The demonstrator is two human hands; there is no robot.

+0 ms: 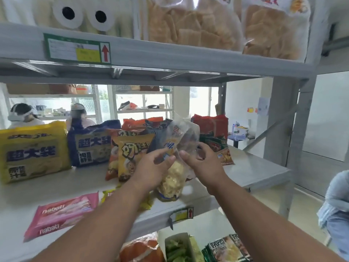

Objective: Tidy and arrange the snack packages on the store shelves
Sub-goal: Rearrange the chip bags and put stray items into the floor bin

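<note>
A clear bag of pale yellow chips (172,178) stands upright in the middle of the grey shelf (255,169). My left hand (153,167) grips its left side and my right hand (202,161) grips its right side, both near the crumpled top. Just left of it stands an orange snack bag (130,156). Behind stand a dark blue bag (90,144), a big yellow bag (34,150) and red bags (213,125). A pink Nabati wafer pack (62,212) lies flat at the front left, with a small yellow pack (108,194) partly hidden under my left forearm.
The shelf above (170,59) holds large clear bags of crackers (188,25). Below, more packs (224,248) lie on a lower shelf. Two people sit beyond the rack at the left, and a person in blue (336,210) stands at the right edge.
</note>
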